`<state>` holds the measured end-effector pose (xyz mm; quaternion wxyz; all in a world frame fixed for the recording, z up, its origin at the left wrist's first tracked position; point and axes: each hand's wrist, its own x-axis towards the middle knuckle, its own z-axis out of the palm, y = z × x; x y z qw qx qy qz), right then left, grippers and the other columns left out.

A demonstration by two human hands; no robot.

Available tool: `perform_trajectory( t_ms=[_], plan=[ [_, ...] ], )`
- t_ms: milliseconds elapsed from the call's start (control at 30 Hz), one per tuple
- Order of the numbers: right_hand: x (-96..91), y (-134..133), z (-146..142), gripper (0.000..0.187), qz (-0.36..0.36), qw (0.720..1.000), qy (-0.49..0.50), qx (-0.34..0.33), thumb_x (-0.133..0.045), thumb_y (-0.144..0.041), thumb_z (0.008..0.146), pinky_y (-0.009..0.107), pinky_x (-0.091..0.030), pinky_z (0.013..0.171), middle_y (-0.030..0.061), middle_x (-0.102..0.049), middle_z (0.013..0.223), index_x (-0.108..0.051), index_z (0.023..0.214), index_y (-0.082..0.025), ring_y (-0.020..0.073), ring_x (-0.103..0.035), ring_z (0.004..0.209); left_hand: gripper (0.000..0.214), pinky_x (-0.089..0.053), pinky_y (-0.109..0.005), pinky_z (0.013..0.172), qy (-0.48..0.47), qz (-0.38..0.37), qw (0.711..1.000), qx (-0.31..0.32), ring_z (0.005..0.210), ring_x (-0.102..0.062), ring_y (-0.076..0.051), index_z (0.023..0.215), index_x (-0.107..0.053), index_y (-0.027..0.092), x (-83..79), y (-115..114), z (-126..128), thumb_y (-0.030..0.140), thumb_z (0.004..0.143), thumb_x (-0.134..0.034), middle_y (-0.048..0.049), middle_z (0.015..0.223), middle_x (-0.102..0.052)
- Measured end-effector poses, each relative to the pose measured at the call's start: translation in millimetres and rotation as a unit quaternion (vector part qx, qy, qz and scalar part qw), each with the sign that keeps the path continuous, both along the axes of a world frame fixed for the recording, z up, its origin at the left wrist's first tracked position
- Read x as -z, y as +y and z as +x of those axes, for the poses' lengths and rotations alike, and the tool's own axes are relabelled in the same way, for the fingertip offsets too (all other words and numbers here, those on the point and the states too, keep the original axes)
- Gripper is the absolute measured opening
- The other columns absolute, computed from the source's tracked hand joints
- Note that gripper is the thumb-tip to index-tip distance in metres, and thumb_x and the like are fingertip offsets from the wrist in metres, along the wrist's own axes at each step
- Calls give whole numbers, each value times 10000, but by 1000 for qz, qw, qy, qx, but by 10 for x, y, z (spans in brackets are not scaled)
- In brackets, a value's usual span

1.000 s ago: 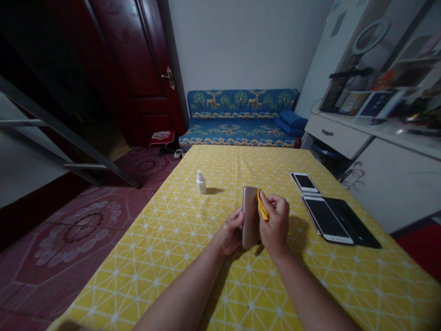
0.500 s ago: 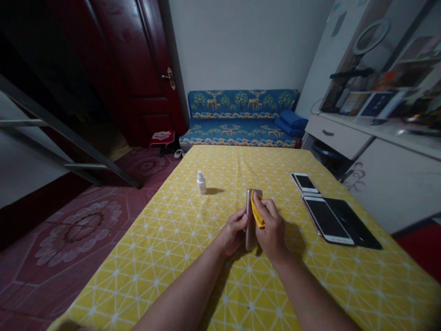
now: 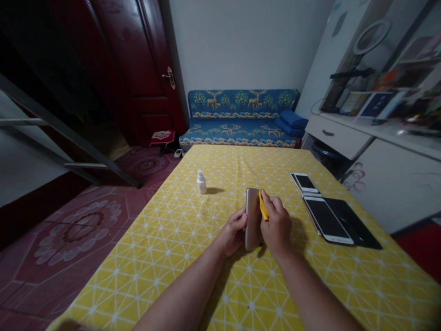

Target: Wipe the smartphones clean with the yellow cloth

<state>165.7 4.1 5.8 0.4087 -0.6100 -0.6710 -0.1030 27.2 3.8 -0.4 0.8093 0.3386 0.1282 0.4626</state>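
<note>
My left hand grips a gold-backed phone by its left edge, tilted up on its side above the yellow tablecloth. My right hand is closed on a small yellow cloth and presses it against the phone's right side near the top. The phone's screen side is hidden from me.
A small white bottle stands on the table to the left. At the right lie a white phone, a larger white phone and a black tablet. Beyond are a blue sofa, a dark red door and white shelving.
The phone has turned back a little, showing more of its gold back than half a second ago. My right hand with the yellow cloth slid along the phone's right side.
</note>
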Motion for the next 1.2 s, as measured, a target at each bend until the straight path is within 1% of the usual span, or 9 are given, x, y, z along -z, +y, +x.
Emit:
perform_trajectory(
  t_ms=[167,467,567,633,733,867,967,1067,1200],
  plan=[
    [12,0,19,674,-17,999,16,33,-411,0,741,356,-480,713,102,-602,994,-503,1385,-171,242,-582,848,525,-484,-324,878,1,-5,1000,-1,976,-651,-219,1269,-605,173,-11,-4,-7,356,789,-715,-116,1140,-682],
    [-6,-101,-192,624,64,990,5,-130,-445,-63,866,364,-478,757,90,-567,981,-389,1468,-215,228,-549,875,482,-466,-283,903,-6,-12,1000,-26,961,-653,-188,1230,-628,170,-52,-5,9,325,784,-726,-89,1076,-693],
    [-18,-123,-221,632,68,985,-17,-157,-439,-52,869,354,-470,747,77,-562,956,-382,1472,-235,213,-533,842,427,-468,-277,889,0,-18,999,-37,924,-649,-177,1164,-658,161,-55,-12,2,320,776,-734,-77,1009,-696],
    [-8,-114,-222,638,71,986,-27,-149,-444,-44,857,357,-471,755,80,-571,964,-390,1466,-225,215,-533,848,434,-457,-285,915,-6,-18,999,-41,965,-639,-185,1168,-653,163,-57,-5,-7,324,773,-735,-78,1043,-688],
    [26,-78,-198,669,51,993,-44,-98,-441,-2,798,366,-466,763,87,-590,980,-424,1437,-198,223,-543,859,467,-442,-307,950,-14,-14,998,-60,1043,-617,-207,1209,-625,170,-54,22,-26,351,788,-713,-88,1131,-668],
    [65,-34,-135,707,-2,997,-65,-29,-457,25,717,369,-446,730,89,-602,965,-470,1390,-191,219,-550,815,447,-456,-310,905,-7,-9,997,-82,987,-622,-207,1190,-622,167,-43,59,-47,387,807,-687,-87,1093,-668],
    [72,-37,-119,692,-4,998,-67,-17,-462,24,714,365,-441,710,89,-603,955,-485,1371,-191,220,-551,803,456,-453,-311,894,-4,-2,997,-80,992,-615,-212,1196,-614,168,-43,67,-52,390,805,-689,-89,1095,-660],
    [57,-81,-173,691,2,997,-57,-53,-445,40,718,352,-455,713,82,-600,945,-493,1367,-192,219,-552,810,456,-443,-315,905,2,-12,996,-84,1003,-610,-214,1184,-613,173,-33,69,-52,390,793,-704,-89,1096,-655],
    [16,-158,-313,639,24,988,-33,-148,-439,26,790,337,-479,758,75,-595,933,-480,1390,-187,208,-558,847,322,-442,-320,910,2,-33,995,-94,980,-610,-209,1027,-641,160,48,82,-48,381,800,-699,-71,997,-655]
  ],
)
